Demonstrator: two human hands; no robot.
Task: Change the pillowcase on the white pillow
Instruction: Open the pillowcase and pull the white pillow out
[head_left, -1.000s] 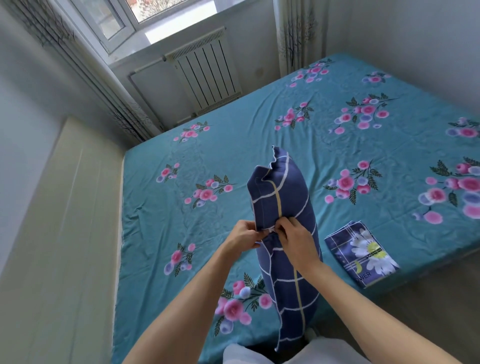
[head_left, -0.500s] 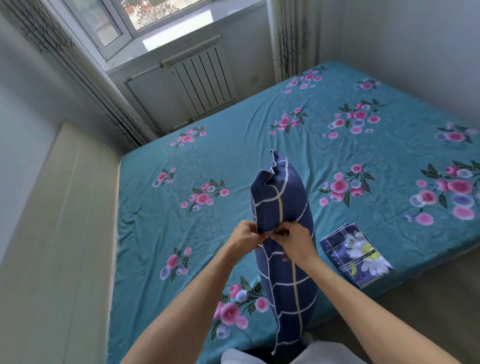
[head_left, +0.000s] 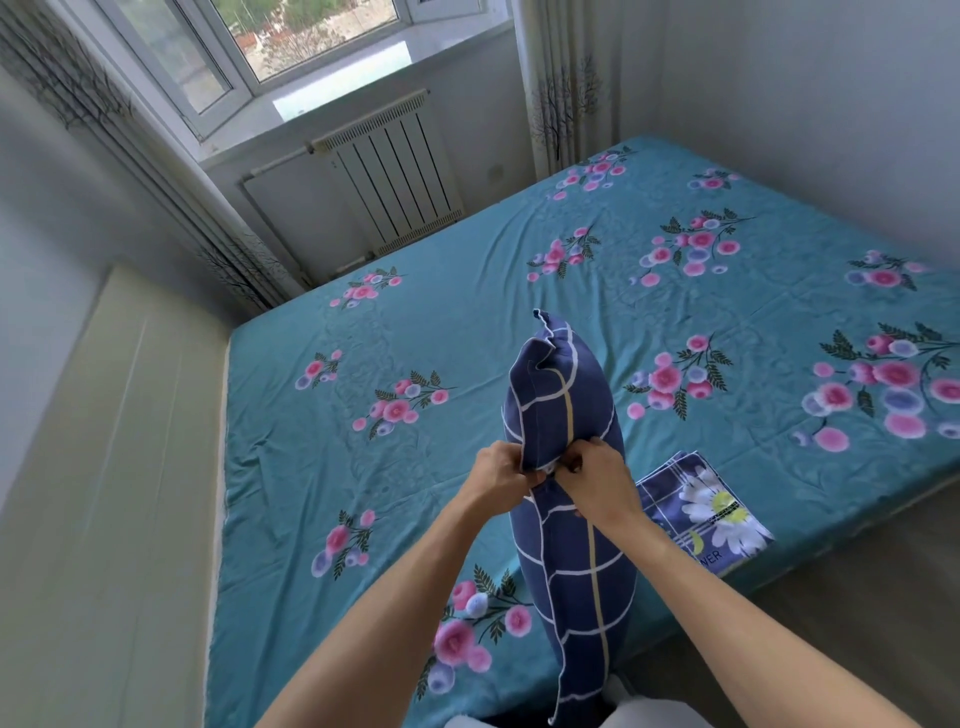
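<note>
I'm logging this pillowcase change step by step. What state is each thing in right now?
Pillow: upright on the bed's near edge, in its navy checked case.
Left hand: pinching the case's edge seam.
Right hand: pinching the same seam.
Folded daisy-print pillowcase: flat on the bed, untouched.
Bedsheet: spread, lightly wrinkled.
Window: cannot tell whether open or shut.

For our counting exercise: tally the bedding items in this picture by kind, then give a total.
Pillows in a navy checked pillowcase, held upright: 1
Folded daisy-print pillowcases lying on the bed: 1
Teal floral bedsheets: 1
Total: 3
</note>
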